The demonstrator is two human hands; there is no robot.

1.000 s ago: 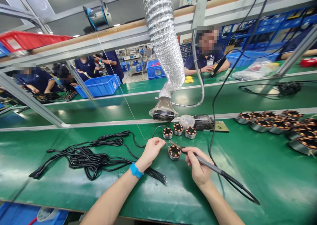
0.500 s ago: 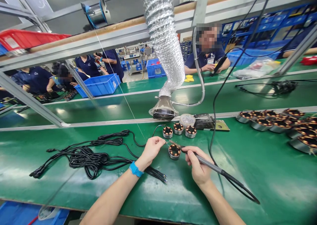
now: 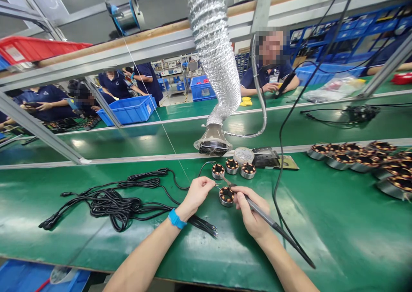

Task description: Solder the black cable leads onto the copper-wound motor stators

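My left hand (image 3: 200, 193), a blue band at its wrist, is closed in a pinch on a thin wire (image 3: 218, 185). Whether this is a cable lead or the solder strand cannot be made out. In my right hand (image 3: 252, 210) is a soldering iron (image 3: 257, 209), held like a pen, its tip pointing up and left close to the wire. Just below the tip a motor stator (image 3: 226, 197) with copper windings sits on the green bench. A strand of solder wire (image 3: 167, 133) runs from the overhead spool (image 3: 127, 17) down behind my left hand.
Several more stators (image 3: 247, 170) stand behind; a larger group (image 3: 363, 161) lies at right. Coiled black cables (image 3: 112, 204) lie left. A fume extraction duct (image 3: 214, 139) hangs over the bench. The iron's cord (image 3: 279, 172) loops at right. A co-worker (image 3: 270, 69) sits opposite.
My right hand has shifted slightly left, and the soldering iron is angled more steeply, its tip slightly higher. Its cord has swung left. My left hand stays in place.
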